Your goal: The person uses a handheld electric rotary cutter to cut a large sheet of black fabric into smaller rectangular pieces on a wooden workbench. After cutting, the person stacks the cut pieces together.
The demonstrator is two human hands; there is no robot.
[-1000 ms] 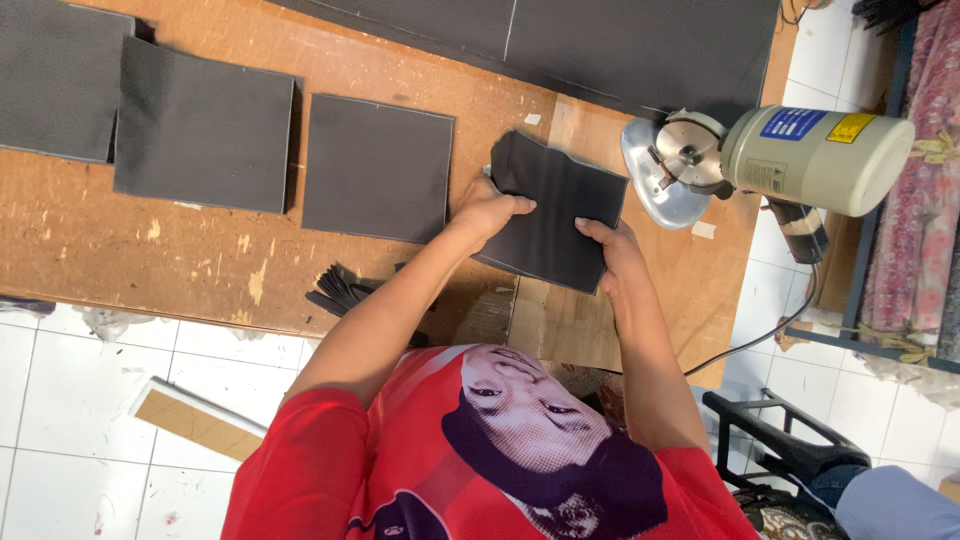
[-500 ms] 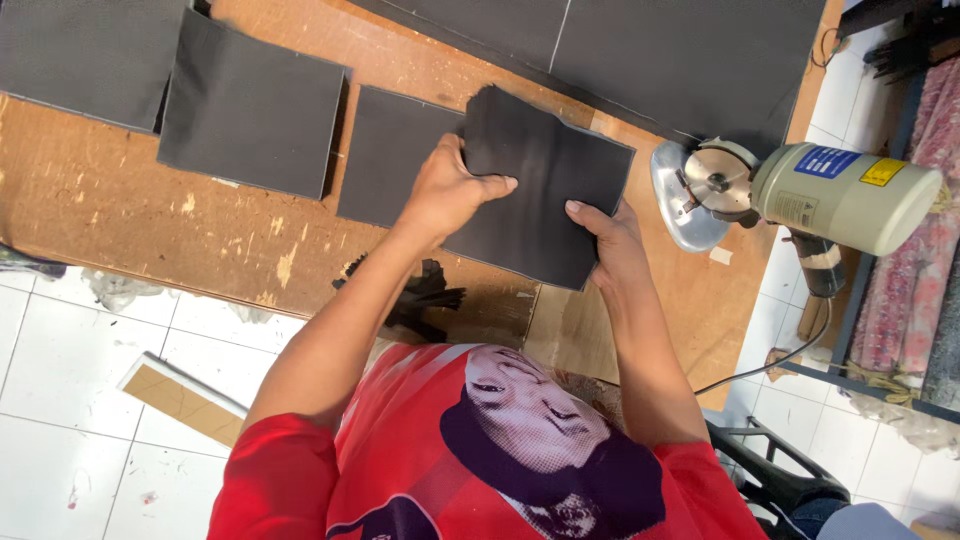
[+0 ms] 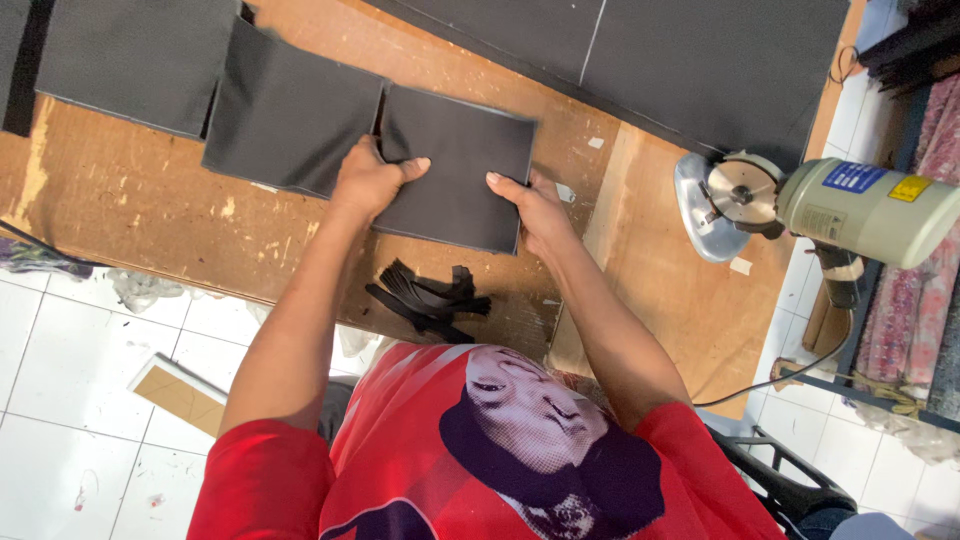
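Note:
My left hand (image 3: 372, 180) grips the left edge of a stack of black square fabric pieces (image 3: 460, 160), thumb on top. My right hand (image 3: 535, 208) holds the same stack at its lower right corner. The stack lies flat on the worn wooden table (image 3: 150, 215), right beside another black stack (image 3: 290, 110). A third black stack (image 3: 130, 60) lies further left.
A round-blade electric fabric cutter (image 3: 800, 205) with a pale green motor stands on the table at the right, its cord trailing off the edge. Black fabric scraps (image 3: 430, 297) lie near the front edge. A large black fabric sheet (image 3: 680, 60) covers the far side.
Both hands have carried the stack leftward and laid it flat beside the neighbouring stack; a second ago it was held tilted close to the cutter.

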